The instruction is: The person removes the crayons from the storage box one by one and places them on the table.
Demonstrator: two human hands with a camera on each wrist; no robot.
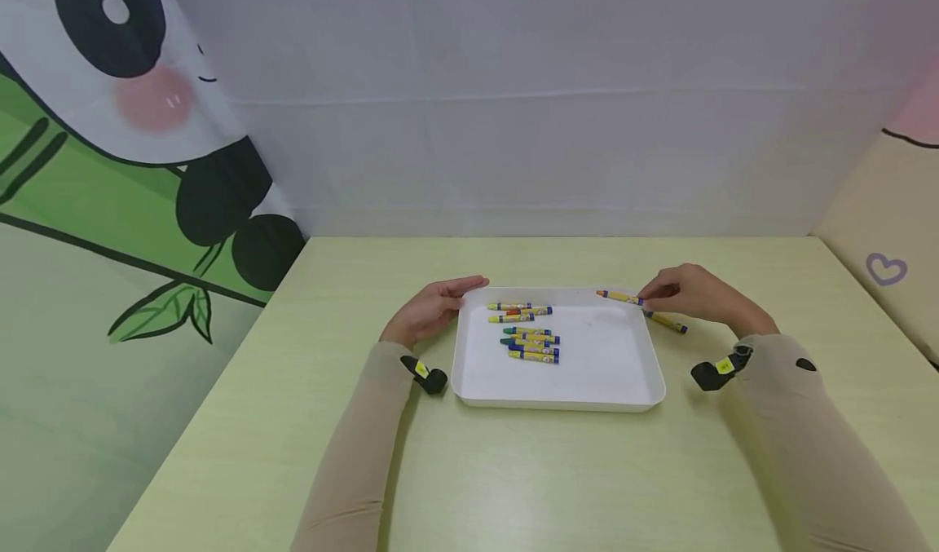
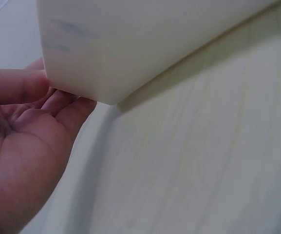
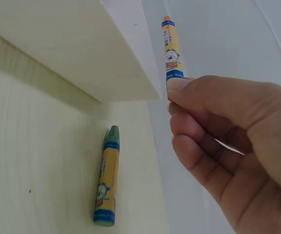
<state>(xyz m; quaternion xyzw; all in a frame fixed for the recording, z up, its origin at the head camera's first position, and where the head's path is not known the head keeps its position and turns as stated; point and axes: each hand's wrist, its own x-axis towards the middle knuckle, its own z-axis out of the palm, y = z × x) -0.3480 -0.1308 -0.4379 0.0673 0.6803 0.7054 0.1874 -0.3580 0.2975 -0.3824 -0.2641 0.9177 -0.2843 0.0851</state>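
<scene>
Head view shows the right hand (image 1: pixel 693 293) pinching an orange crayon (image 1: pixel 619 297) over the white tray's (image 1: pixel 587 389) far right corner. A green crayon (image 1: pixel 666 322) lies on the worktop (image 1: pixel 513 470) beside it. The left hand (image 1: pixel 433 309), fingers straight, touches the tray's left rim.

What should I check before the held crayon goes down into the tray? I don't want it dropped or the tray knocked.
1. Right hand pinches the orange-tipped crayon firmly: ok.
2. Crayon over the tray's far right corner: ok.
3. Left hand steadies the tray's far left corner: ok.
4. Bare floor beside the crayons already in the tray: ok.
5. Green-tipped crayon remains on the table: not ok.
</scene>
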